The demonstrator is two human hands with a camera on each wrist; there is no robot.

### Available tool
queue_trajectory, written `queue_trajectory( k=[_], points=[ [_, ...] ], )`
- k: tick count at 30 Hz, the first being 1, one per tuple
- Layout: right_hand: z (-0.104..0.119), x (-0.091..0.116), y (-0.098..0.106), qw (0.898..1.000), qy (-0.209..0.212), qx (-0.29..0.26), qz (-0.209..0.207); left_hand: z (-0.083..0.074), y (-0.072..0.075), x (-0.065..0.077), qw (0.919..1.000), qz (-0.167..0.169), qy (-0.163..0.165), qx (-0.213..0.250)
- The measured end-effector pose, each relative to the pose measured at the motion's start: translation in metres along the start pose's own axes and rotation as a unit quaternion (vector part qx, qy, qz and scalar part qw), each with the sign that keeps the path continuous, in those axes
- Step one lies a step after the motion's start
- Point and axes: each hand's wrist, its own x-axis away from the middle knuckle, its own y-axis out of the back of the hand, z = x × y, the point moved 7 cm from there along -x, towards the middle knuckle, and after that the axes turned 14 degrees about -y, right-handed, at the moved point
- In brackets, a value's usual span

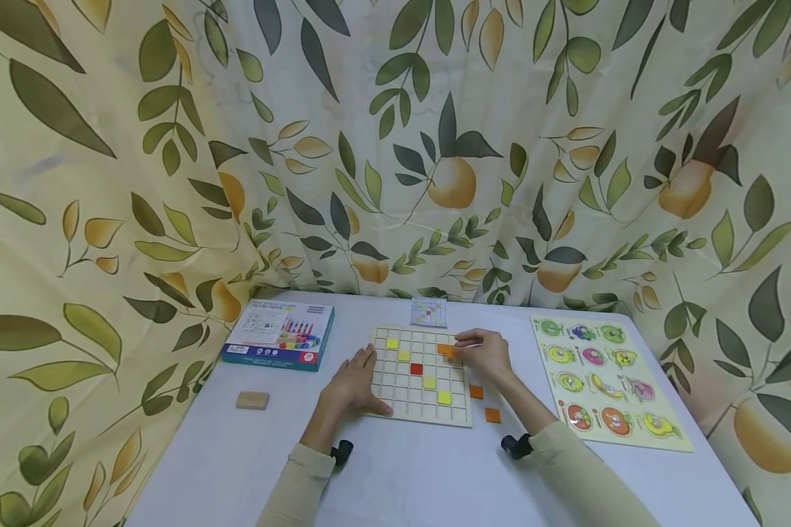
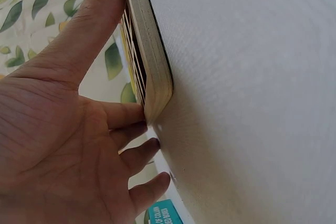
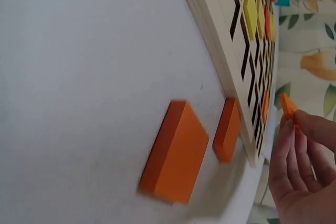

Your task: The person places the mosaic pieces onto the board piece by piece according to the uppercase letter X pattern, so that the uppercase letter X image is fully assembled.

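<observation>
A square wooden grid board (image 1: 395, 399) lies on the white table. My left hand (image 1: 351, 382) rests at its left side, fingers extended against the edge and thumb at the front corner. Between thumb and fingertips, my right hand (image 1: 486, 355) pinches an orange square tile (image 3: 288, 107) just above the board's right part. Another orange tile (image 3: 265, 106) sits in the grid close by. Set diagonally in the cells are several yellow tiles (image 1: 429, 382) and one red tile (image 1: 417, 369). Two loose orange tiles (image 1: 477, 392) lie on the table right of the board.
Behind the board lies a small pattern card (image 1: 428, 312). A boxed set (image 1: 277, 335) sits at the back left, with a small wooden block (image 1: 253, 400) in front of it. On the right is a fruit-and-vegetable picture board (image 1: 606, 380). Leaf-printed curtains (image 1: 395, 146) surround the table.
</observation>
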Motion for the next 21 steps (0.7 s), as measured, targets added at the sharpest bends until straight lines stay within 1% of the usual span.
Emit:
queue_trajectory(
  k=[13, 18, 21],
  points=[
    [0.013, 0.0, -0.035, 0.998, -0.014, -0.028, 0.046, 0.003, -0.002, -0.003, 1.0, 0.001, 0.002, -0.009],
    [0.014, -0.002, -0.043, 0.999, -0.007, -0.014, 0.048, 0.004, -0.003, -0.003, 1.0, 0.006, 0.001, -0.008],
    [0.016, -0.003, -0.046, 0.999, 0.007, 0.0, 0.043, 0.005, -0.003, -0.004, 0.9999, 0.007, 0.001, -0.01]
  ],
)
